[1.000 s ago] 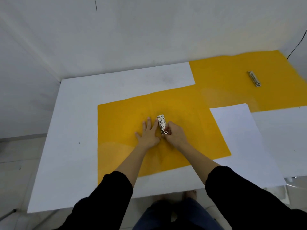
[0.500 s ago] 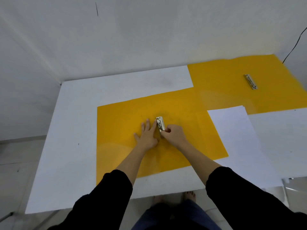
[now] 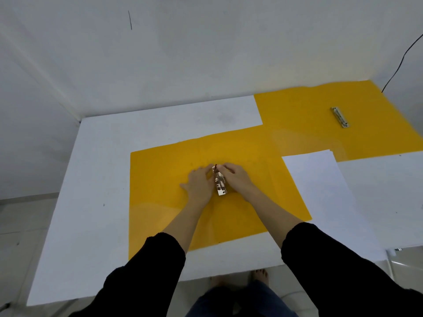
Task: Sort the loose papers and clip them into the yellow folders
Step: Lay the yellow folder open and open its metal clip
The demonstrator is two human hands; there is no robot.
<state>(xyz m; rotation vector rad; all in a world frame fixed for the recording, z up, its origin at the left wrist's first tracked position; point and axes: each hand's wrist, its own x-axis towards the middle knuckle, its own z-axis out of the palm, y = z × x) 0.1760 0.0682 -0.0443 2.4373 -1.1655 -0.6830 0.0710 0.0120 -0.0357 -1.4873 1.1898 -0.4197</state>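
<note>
An open yellow folder (image 3: 160, 202) lies flat on the white table in front of me, with a metal clip (image 3: 220, 185) at its middle. My left hand (image 3: 198, 185) rests palm-down on the folder just left of the clip, its fingertips against the clip's far end. My right hand (image 3: 239, 179) is on the clip's right side, thumb and forefinger pinched on a small lever at the far end. A stack of white papers (image 3: 320, 193) lies to the right, partly over the folder's edge. A second open yellow folder (image 3: 297, 120) with its own clip (image 3: 340, 117) lies at the back right.
The white table (image 3: 91, 179) stands in a corner against grey walls. Its front edge is near my knees, and my bare feet show below it. A black cable (image 3: 402, 58) hangs down the wall at the far right. Floor lies to the left of the table.
My right hand has slid from the clip's near end to its far end, and my left fingers have closed in toward the same end. The clip's near part is now uncovered.
</note>
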